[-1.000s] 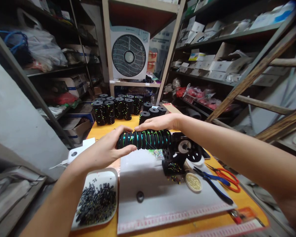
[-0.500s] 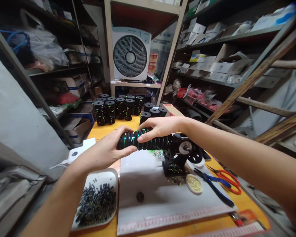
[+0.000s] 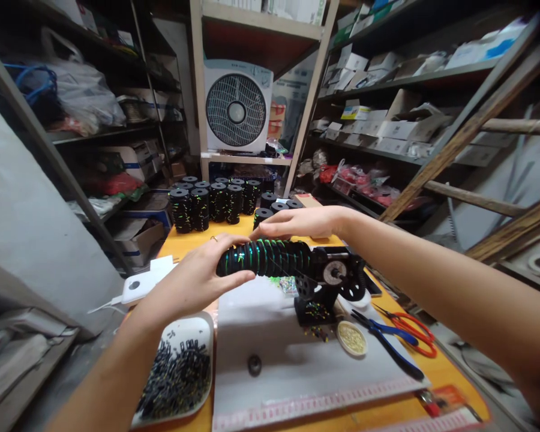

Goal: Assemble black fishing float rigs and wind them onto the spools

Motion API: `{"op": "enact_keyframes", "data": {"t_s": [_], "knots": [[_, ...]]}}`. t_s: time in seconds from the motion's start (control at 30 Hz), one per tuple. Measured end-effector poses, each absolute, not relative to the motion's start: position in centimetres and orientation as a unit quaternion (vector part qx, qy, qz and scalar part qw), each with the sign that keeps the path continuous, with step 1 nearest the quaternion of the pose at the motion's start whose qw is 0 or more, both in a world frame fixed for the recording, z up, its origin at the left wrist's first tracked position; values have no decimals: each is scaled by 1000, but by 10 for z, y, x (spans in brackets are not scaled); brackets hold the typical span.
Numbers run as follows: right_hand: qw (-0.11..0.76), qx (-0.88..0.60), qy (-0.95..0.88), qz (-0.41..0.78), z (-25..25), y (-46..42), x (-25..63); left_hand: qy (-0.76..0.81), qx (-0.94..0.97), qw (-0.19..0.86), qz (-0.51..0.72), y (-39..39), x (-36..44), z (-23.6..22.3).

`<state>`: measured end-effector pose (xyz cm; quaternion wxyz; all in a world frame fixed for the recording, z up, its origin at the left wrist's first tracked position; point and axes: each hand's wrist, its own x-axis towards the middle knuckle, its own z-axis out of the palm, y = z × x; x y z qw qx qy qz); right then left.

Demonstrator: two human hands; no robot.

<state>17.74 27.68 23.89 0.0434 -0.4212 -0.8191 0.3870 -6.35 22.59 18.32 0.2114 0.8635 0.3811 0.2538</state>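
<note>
A stack of black foam spools, wound with shiny green and blue line, lies sideways in front of me. Its right end meets a small black machine with a round dial and wheels. My left hand grips the left end of the stack, thumb along the near side and fingers over the top. My right hand rests over the far upper side of the stack, its fingers stretched out flat. Part of those fingertips is hidden behind the spools.
More black spool stacks stand at the back. A white tray of small black pieces sits at left. On the grey mat lie a dark round weight, a dish of pale beads and pliers; orange-handled scissors lie right.
My right hand's thumb came down over the near side of the spools, then lifted back up, leaving the hand flat on top. My left hand keeps its hold. The view tilted slightly.
</note>
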Motion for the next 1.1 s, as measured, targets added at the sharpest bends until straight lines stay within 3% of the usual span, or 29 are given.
{"op": "enact_keyframes", "data": {"t_s": [0.23,0.5,0.6,1.1], "knots": [[20,-390,-853,345,239,259,179,386,851,239,262,226,-65,185],[190,-369,-906,82,210,218,171,383,852,244,260,228,-66,185],[216,-360,-907,33,200,212,170,386,852,243,258,228,-66,184],[201,-354,-911,69,208,217,173,450,857,162,190,218,-46,203]]}}
